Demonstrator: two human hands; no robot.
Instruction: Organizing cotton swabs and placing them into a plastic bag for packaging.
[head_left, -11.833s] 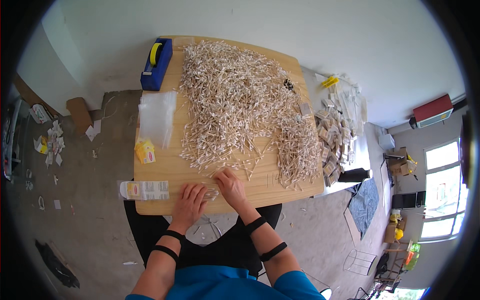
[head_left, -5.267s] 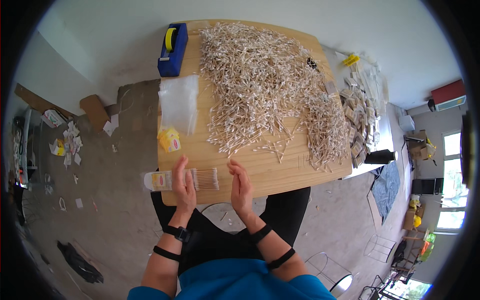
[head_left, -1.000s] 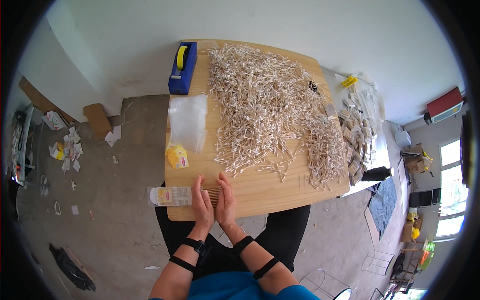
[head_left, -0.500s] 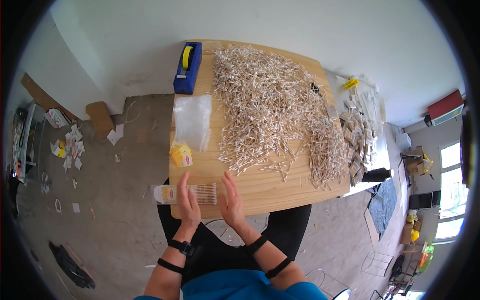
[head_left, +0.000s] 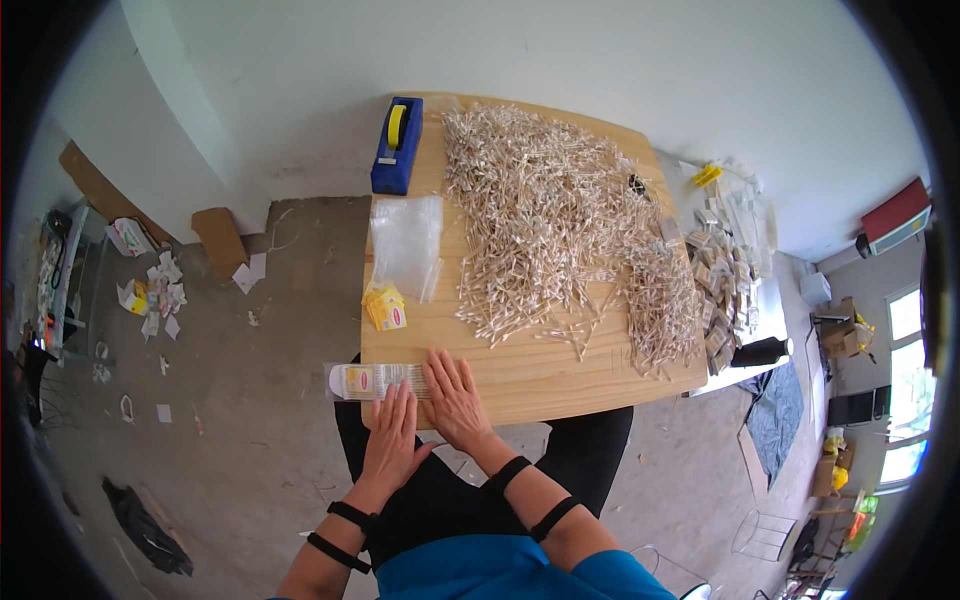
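A clear flat packet [head_left: 375, 380] with a yellow label and thin sticks inside lies at the near left edge of the wooden table [head_left: 560, 375]. My right hand [head_left: 455, 395] lies flat on the packet's right end, fingers spread. My left hand [head_left: 392, 440] rests flat beside it at the table's near edge, its fingertips on the packet. A big heap of thin pale sticks [head_left: 540, 220] covers the table's middle and far part.
A stack of clear bags [head_left: 405, 245] and small yellow labels [head_left: 385, 307] lie on the table's left side. A blue tape dispenser [head_left: 397, 145] stands at the far left corner. Filled packets [head_left: 725, 270] are piled at the right. Paper scraps [head_left: 150, 295] litter the concrete floor.
Over the last second both hands stayed at the packet on the near edge; they spread apart and then came back side by side, pressing flat on it.
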